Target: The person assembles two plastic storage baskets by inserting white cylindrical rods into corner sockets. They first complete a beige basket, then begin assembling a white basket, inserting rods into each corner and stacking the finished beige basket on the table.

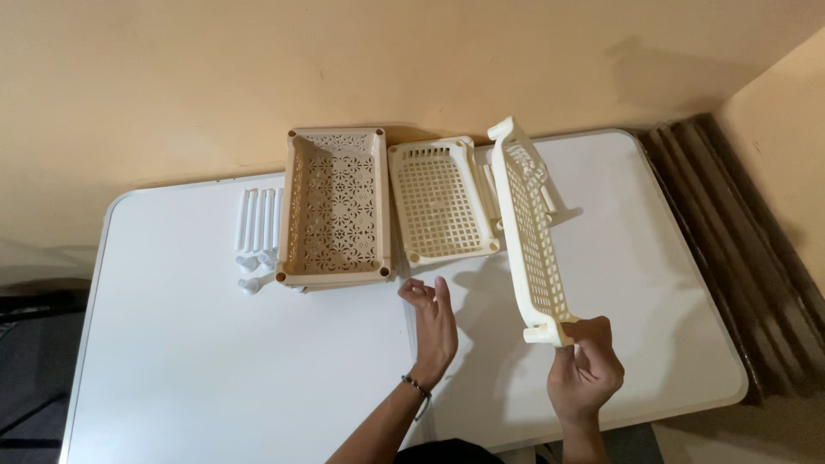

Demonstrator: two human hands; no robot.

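Fingers of the right hand [584, 369] close around 1 corner of a cream lattice tray [531, 232], pinching its rim near a short corner socket, so the tray stands on edge and tilts up and away from that hand, above the white table [215, 361]. Left of the held tray, the left hand [434, 322] hovers over the tabletop with fingers loosely spread and slightly curled, holding nothing. Judging by its thin perforated walls, the held tray looks light and fairly stiff, though likely to flex and twist a little when gripped at only 1 corner; the smooth plastic could slip, so the thicker rim or the corner sockets seem the surest places to grip, ideally with a second hand on the opposite long side. Just beyond the left hand and left of the held tray, a flat cream tray [440, 202] with a square grid lies on the table, its far edge close to the held tray's upper end. Further left of that, touching or nearly so, sits a tan basket [335, 206] with a floral cut-out pattern, seemingly stacked on another. Left of the basket lie about 5 white tubes [259, 219] side by side, with a few small white caps [251, 273] at their near ends. Behind everything runs a beige wall [412, 60].
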